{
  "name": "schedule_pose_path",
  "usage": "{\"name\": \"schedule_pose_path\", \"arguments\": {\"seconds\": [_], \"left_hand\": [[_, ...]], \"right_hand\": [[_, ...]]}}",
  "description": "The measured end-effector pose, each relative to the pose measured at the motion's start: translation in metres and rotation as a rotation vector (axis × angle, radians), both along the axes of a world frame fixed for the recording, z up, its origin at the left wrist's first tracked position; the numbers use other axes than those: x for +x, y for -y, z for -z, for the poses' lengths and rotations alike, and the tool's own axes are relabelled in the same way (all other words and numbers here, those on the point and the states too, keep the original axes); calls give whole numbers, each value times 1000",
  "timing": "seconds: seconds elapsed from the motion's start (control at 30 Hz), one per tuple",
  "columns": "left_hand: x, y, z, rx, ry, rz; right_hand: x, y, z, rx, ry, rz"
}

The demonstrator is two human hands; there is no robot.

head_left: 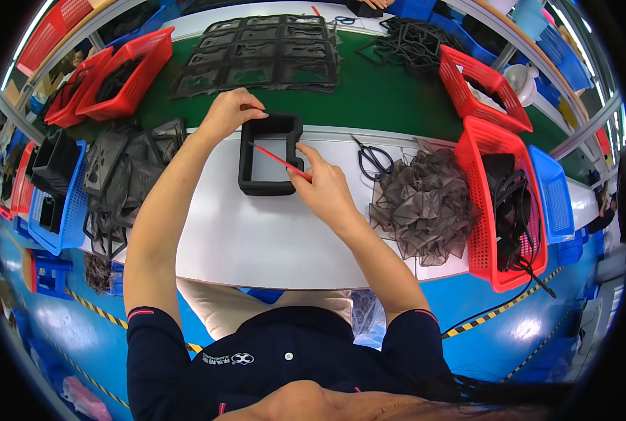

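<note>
Matte-black rectangular frame (245, 160) points lengthwise to the far edge of my white tabletop (228, 238); my left fingers (254, 113) pinch its far-left corner, my right fingers (313, 156) a slim red stick (280, 161).

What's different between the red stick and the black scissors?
The red stick is straight and narrow; the black scissors have two looped handles. The stick is in the right hand; the scissors lie unheld on the white table. The left hand touches neither.

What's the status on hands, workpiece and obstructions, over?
Left hand at far left corner of black, hollow rectangular frame. Right hand gripping thin red stick, angled across frame opening. Black-handled scissors to the right, apart from frame.
</note>
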State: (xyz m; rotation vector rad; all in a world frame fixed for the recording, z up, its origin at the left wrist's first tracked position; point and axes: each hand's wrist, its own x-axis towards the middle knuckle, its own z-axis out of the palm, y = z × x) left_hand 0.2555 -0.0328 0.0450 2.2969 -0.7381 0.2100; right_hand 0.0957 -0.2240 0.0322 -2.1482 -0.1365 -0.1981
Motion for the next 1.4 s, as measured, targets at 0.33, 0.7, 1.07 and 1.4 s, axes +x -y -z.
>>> {"name": "schedule_pose_path", "arguments": {"seconds": [0.33, 0.7, 1.07, 1.4], "left_hand": [[0, -11, -3, 53, 8, -49], [-57, -185, -47, 129, 160, -671], [-129, -188, -12, 810, 377, -878], [-133, -176, 16, 566, 354, -1002]], "right_hand": [[4, -8, 4, -144, 19, -1], [-26, 38, 19, 899, 166, 211], [-58, 1, 14, 952, 54, -60], [-75, -38, 18, 976, -212, -275]]}}
